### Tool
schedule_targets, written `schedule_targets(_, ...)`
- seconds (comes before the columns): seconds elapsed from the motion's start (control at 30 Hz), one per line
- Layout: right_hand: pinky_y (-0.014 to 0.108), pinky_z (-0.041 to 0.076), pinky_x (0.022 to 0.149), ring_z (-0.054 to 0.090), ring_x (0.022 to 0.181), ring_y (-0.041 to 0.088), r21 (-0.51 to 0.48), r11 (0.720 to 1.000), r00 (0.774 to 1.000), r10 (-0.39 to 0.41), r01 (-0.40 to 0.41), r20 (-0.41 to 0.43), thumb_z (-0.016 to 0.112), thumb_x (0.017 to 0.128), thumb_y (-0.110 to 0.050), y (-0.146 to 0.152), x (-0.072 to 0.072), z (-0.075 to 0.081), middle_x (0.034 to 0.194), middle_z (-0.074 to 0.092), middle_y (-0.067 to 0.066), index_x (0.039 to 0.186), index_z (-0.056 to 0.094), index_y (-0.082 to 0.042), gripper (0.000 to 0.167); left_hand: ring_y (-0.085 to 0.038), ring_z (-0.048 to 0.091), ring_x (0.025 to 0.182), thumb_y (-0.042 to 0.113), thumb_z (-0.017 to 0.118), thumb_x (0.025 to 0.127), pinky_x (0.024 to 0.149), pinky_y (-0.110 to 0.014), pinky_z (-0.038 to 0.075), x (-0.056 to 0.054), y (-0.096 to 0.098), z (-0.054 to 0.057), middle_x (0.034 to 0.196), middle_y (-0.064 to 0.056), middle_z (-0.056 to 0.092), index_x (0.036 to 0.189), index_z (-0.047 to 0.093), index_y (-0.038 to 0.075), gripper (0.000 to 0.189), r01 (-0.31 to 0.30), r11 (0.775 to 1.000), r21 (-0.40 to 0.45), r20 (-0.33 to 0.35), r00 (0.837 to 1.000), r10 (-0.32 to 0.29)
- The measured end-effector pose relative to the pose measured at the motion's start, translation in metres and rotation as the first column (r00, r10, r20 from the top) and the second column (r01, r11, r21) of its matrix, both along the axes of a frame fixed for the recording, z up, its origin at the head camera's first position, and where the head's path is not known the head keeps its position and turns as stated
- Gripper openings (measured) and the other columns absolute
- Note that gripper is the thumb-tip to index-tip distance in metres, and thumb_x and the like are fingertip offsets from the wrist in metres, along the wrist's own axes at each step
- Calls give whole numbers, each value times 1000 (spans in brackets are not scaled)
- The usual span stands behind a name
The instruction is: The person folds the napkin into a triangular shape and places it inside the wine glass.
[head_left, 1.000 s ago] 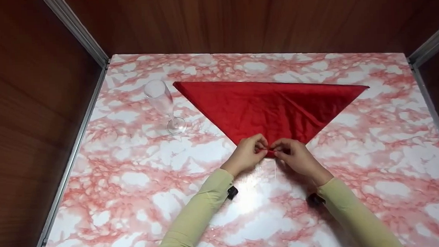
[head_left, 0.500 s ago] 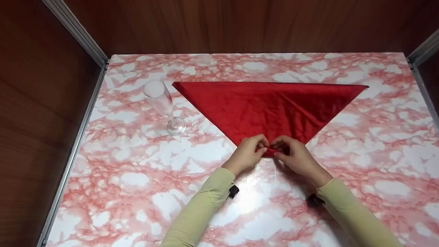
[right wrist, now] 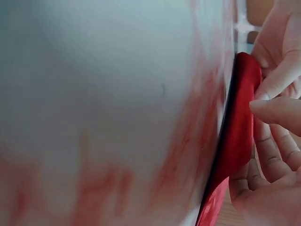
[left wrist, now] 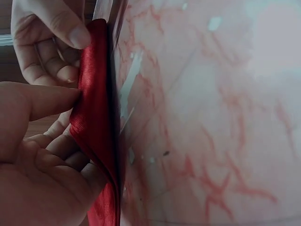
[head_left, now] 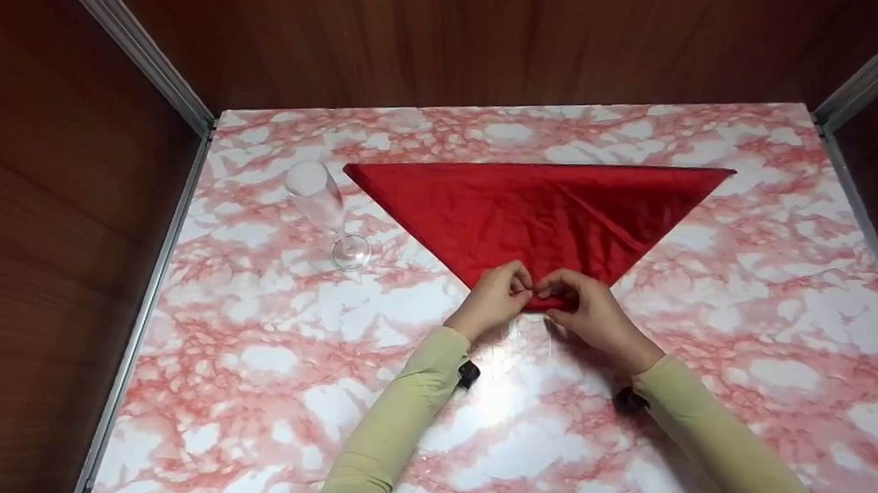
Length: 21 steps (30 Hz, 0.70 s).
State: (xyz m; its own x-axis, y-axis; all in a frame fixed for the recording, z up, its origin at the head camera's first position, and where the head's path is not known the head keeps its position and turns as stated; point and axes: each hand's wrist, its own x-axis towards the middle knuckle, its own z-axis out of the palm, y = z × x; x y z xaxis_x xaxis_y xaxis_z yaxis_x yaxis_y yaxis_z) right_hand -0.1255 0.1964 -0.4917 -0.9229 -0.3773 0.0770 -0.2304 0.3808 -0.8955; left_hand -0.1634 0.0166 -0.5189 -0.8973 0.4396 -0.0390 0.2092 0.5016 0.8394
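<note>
A red satin cloth (head_left: 482, 214) lies as a flat triangle, its long edge at the far side and its narrow near end folded over. My left hand (head_left: 496, 300) pinches the left part of that near fold between thumb and fingers. Close beside it, my right hand (head_left: 597, 317) holds the fold's right part, thumb on the near side and fingers curled behind. From the left wrist view, the fold (left wrist: 94, 89) appears as a rolled red strip with both thumbs against it. In the right wrist view the right thumb (right wrist: 277, 113) touches the cloth edge.
A clear stemmed glass (head_left: 320, 200) stands left of the cloth, near its far left corner. The red-and-white marbled table (head_left: 267, 406) has brown wooden panels (head_left: 473, 42) behind it and at both sides, with metal rails (head_left: 156, 291) along the side edges.
Both hands have edged slightly away from the person, with the near fold of the cloth shifting along. My right thumb and fingertips have spread a little. The glass stays in place.
</note>
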Motion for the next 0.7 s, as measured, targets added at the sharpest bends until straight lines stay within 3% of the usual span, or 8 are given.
schedule_targets(0.17,41,49,84,61,96,32,-2,1000,1000,-3,3,30,67,75,19,7,-9,-25,98,66,17,108,62,5,36,-11,61,79,1,66,86,68,-19,47,-2,0,0,83,-4,64,92,59,3,10,3,1000,0,34,999,-3)
schedule_targets(0.33,31,50,80,61,92,26,16,1000,999,-18,17,50,64,74,20,9,-12,-32,96,65,13,110,62,1,41,-12,60,76,2,67,85,66,-19,46,-3,-1,2,81,-4,63,90,60,2,8,13,1000,-13,43,999,-13)
schedule_targets(0.5,36,51,80,61,91,26,55,998,1000,-22,21,22,64,70,21,8,-11,-31,95,65,13,114,61,1,48,-9,57,71,1,69,83,64,-18,45,-4,-2,2,74,-1,61,83,65,4,5,1,1000,-27,-5,1000,-1)
schedule_targets(0.7,40,50,80,61,91,24,98,995,1000,-31,30,5,62,69,22,8,-12,-30,93,66,10,115,62,-2,52,-11,55,76,2,68,82,67,-17,44,-3,-5,1,79,-1,60,82,68,7,5,10,995,-103,-101,995,-20)
